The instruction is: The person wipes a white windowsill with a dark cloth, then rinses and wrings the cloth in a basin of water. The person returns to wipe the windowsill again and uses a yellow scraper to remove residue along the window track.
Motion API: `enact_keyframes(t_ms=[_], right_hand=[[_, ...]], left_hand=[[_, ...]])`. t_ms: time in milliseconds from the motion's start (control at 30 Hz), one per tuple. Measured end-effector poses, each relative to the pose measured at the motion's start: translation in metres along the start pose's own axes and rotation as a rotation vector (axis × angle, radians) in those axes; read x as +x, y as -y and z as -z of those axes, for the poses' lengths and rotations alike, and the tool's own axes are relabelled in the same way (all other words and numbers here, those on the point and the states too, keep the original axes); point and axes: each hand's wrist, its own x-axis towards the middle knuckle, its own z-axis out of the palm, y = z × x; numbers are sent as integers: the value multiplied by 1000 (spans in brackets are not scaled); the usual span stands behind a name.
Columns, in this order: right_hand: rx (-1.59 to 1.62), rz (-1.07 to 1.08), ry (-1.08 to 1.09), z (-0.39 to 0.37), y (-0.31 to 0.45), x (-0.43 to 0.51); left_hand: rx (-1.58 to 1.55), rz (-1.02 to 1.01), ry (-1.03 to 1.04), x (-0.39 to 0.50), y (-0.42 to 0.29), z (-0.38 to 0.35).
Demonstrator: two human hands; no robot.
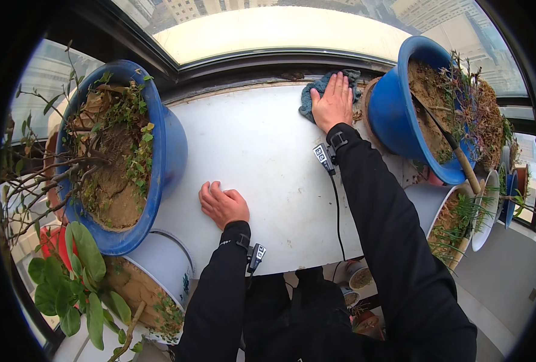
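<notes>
My right hand (pixel 333 105) lies flat over a dark blue-green cloth (pixel 308 100), pressing it onto the far right part of a white windowsill board (pixel 263 149). The cloth bunches out around my fingers, up against the dark window frame (pixel 236 68). Nearer to me, my left hand (pixel 225 206) rests on the board with its fingers a little bent and nothing in it. Small dark specks and smudges mark the board's right half. Brown debris (pixel 357 115) lies just right of the cloth.
Large blue plant pots flank the board, one on the left (pixel 175 149) and one on the right (pixel 388 113). A wooden-handled tool (pixel 465 167) leans in the right pot. White pots (pixel 166 253) (pixel 424 201) stand nearer me on both sides. Bare branches (pixel 37 181) spread at left.
</notes>
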Motion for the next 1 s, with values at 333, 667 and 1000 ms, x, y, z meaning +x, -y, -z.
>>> enact_keyframes(t_ms=[333,667,1000], right_hand=[[35,-252,185,28,29,-62],[-44,135,20,5,-10,-2],[20,-245,135,20,9,-45]], left_hand=[[-14,40,25,3,-4,3],[1,15,8,1,-1,1],[11,28,18,-1,2,-1]])
